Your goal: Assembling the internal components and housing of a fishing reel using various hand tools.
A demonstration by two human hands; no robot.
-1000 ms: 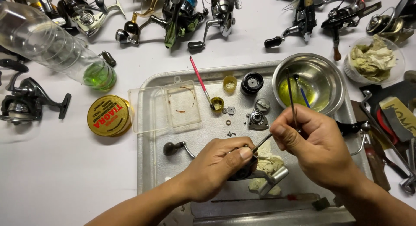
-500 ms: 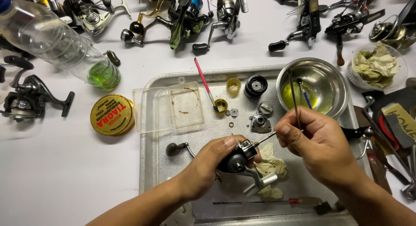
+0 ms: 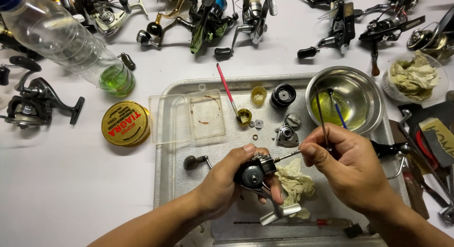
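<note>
In the head view, the left hand point(image 3: 222, 185) clenches around a small black spinning-reel body point(image 3: 253, 172) over the near middle of the dented aluminium tray point(image 3: 163, 180), just left of a crumpled cream rag point(image 3: 294, 183). The right hand point(image 3: 350, 171) pinches thin steel tweezers point(image 3: 322, 117) at the tip of the reel's bare metal shaft point(image 3: 286, 155). The work looks like fitting or greasing a part on that shaft, which calls for a steady reel and a fine touch.
</note>
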